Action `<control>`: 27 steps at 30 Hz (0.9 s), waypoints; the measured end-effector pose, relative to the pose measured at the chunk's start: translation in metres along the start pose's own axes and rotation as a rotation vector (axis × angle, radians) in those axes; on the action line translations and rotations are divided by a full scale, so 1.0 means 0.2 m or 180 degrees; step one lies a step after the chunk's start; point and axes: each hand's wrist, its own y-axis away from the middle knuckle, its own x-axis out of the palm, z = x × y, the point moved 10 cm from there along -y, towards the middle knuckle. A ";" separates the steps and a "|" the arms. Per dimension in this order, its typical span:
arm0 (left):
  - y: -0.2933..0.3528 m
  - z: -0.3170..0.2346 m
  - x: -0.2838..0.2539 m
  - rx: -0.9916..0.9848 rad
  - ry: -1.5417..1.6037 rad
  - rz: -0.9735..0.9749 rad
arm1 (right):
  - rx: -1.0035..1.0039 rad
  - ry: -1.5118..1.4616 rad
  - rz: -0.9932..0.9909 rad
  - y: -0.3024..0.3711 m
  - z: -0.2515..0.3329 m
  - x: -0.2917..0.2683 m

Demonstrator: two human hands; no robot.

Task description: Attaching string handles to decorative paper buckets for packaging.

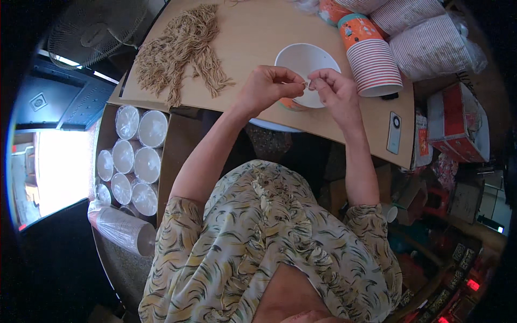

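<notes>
Across the top of the frame spreads your tan desk [250, 32], with a wire-guarded fan [91, 36] in the upper left corner and wrapped stacks of tubs [147, 164] standing in a carton [180, 132] at left. Both of your hands meet right of the upper centre, above the near side of a white tub [298, 57] that sits open on the desk, a bit of orange showing at its outside. Your left hand [265, 89] is pinched, thumb against fingers, and your right hand [338, 92] pinches just beside it; between the fingertips is a small pale piece [307, 84], too small to identify. Tan strings [180, 51] lie heaped at the upper left of the desk, a nested tub stack [372, 62] leans at upper right, and a phone [394, 133] lies near the right edge.
</notes>
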 end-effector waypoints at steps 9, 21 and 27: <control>-0.01 -0.01 0.02 0.0078 0.0011 0.0140 | 0.0628 -0.0475 0.0313 0.02 -0.09 0.08; -0.03 0.02 0.01 0.0015 0.0057 0.0181 | 0.0282 -0.0311 0.0664 0.05 -0.04 0.09; -0.02 0.01 0.02 0.0038 0.0019 0.0227 | 0.0633 -0.0684 0.0643 0.04 -0.09 0.04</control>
